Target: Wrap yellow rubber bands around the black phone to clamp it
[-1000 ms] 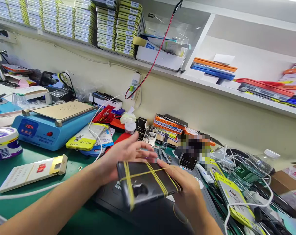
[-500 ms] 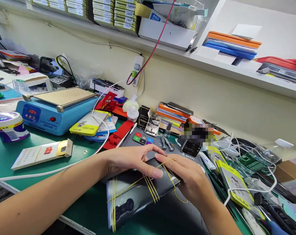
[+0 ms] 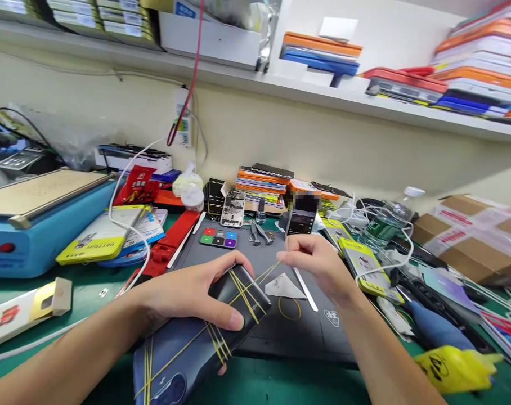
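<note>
A dark smartphone (image 3: 188, 349), back side up and tilted, is wrapped in several bands of yellow rubber. My left hand (image 3: 196, 292) grips it across the upper part, thumb on the back. My right hand (image 3: 312, 261) is off the phone to the right, pinching a yellow rubber band (image 3: 267, 273) that stretches tight from the phone's top end. A loose rubber band (image 3: 290, 308) lies on the dark work mat (image 3: 255, 256) beneath, beside a white scrap of paper (image 3: 285, 286) and a thin metal spudger (image 3: 306, 289).
A blue heating plate (image 3: 48, 225) stands at left, near yellow battery packs (image 3: 103, 239). An opened phone (image 3: 233, 208) and a magnetic pad (image 3: 218, 237) lie at the mat's back. On the right are a plastic bottle (image 3: 386, 225), a cardboard box (image 3: 479, 236) and a yellow squeeze bottle (image 3: 458, 368).
My right hand has left the phone and moved right, drawing out a rubber band. The phone, in my left hand, has shifted left and lower in view. The view has turned right.
</note>
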`<act>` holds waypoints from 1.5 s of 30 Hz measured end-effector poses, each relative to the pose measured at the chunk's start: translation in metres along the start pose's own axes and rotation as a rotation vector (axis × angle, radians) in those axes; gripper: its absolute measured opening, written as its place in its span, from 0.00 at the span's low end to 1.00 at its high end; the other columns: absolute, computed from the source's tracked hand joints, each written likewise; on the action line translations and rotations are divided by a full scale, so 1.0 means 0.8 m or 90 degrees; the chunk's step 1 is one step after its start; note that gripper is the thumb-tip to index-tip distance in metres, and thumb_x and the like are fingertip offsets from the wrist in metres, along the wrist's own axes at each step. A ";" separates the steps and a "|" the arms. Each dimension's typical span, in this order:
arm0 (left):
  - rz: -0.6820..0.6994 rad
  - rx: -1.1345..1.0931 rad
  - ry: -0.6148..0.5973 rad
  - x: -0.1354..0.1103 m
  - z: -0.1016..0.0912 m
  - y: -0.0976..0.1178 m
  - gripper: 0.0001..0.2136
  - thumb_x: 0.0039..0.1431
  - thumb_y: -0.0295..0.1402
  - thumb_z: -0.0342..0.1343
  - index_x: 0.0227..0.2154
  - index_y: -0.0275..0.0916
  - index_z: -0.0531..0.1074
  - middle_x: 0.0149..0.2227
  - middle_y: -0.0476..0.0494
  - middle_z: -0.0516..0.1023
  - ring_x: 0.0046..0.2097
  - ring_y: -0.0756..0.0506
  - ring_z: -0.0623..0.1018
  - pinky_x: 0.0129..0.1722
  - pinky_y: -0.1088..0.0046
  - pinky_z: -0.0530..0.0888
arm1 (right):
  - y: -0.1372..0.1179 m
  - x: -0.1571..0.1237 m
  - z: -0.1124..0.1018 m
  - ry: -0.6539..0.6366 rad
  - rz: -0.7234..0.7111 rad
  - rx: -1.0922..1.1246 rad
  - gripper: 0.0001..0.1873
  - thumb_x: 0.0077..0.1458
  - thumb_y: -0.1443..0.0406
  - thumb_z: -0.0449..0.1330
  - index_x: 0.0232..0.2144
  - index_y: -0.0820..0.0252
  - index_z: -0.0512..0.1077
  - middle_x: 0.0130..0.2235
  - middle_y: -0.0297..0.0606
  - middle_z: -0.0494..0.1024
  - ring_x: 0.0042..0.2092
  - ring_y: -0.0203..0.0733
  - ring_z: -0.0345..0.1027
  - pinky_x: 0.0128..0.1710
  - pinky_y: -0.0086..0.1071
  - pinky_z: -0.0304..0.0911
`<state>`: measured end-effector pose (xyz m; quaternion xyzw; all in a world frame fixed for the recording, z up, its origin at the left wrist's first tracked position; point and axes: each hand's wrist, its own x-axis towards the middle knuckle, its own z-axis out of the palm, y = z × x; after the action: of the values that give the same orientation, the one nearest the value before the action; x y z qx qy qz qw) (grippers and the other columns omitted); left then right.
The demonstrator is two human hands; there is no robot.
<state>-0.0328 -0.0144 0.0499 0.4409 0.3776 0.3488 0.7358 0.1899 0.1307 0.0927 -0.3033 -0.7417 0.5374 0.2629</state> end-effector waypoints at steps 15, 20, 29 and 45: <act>-0.048 -0.040 0.117 0.017 0.062 0.012 0.23 0.61 0.41 0.62 0.47 0.47 0.51 0.43 0.48 0.75 0.32 0.36 0.83 0.28 0.67 0.78 | 0.018 0.020 -0.007 0.242 0.118 0.500 0.28 0.32 0.71 0.65 0.22 0.58 0.45 0.21 0.23 0.42 0.21 0.25 0.36 0.16 0.24 0.42; -0.045 -0.034 0.221 0.025 0.081 0.015 0.24 0.59 0.36 0.65 0.41 0.43 0.50 0.51 0.43 0.76 0.36 0.32 0.84 0.34 0.56 0.80 | 0.025 0.023 -0.007 0.206 0.098 0.481 0.26 0.37 0.72 0.63 0.23 0.58 0.44 0.21 0.23 0.42 0.20 0.25 0.34 0.17 0.25 0.33; -0.107 -0.025 0.144 0.018 0.088 0.020 0.37 0.59 0.32 0.64 0.65 0.59 0.49 0.53 0.39 0.78 0.35 0.37 0.84 0.38 0.60 0.81 | 0.023 0.026 0.003 0.171 0.085 0.462 0.21 0.40 0.71 0.60 0.23 0.59 0.48 0.20 0.23 0.42 0.21 0.24 0.33 0.19 0.24 0.31; -0.053 -0.029 0.214 0.029 0.078 0.005 0.20 0.61 0.36 0.62 0.44 0.43 0.54 0.40 0.39 0.82 0.29 0.38 0.82 0.29 0.64 0.79 | 0.030 0.031 -0.023 0.201 0.068 0.459 0.23 0.46 0.71 0.60 0.24 0.59 0.44 0.21 0.23 0.41 0.20 0.26 0.33 0.17 0.24 0.36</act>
<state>0.0317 -0.0173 0.0680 0.3438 0.5054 0.3954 0.6856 0.1906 0.1663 0.0767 -0.3087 -0.4393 0.7231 0.4345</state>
